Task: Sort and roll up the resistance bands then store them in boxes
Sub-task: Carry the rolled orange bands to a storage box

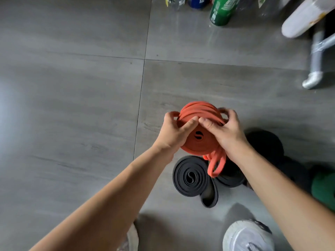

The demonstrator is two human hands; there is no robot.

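Note:
An orange resistance band (pixel 197 142) is wound into a thick coil, held above the grey floor. My left hand (pixel 174 132) grips the coil's left side, thumb pressed on its face. My right hand (pixel 225 131) grips the right side, thumb on the face and fingers curled over thin orange strands. A loose orange loop (pixel 215 166) hangs below the coil. On the floor beneath lies a rolled black band (pixel 190 176) with a loose tail. More black bands (pixel 264 144) lie to the right, partly hidden by my right arm. No box is in view.
Bottles and a green can (pixel 223 11) stand on the floor at the top. A white and metal frame leg (pixel 315 57) is at the upper right. A green object (pixel 324 187) sits at the right edge. My shoe (pixel 248 236) is at the bottom.

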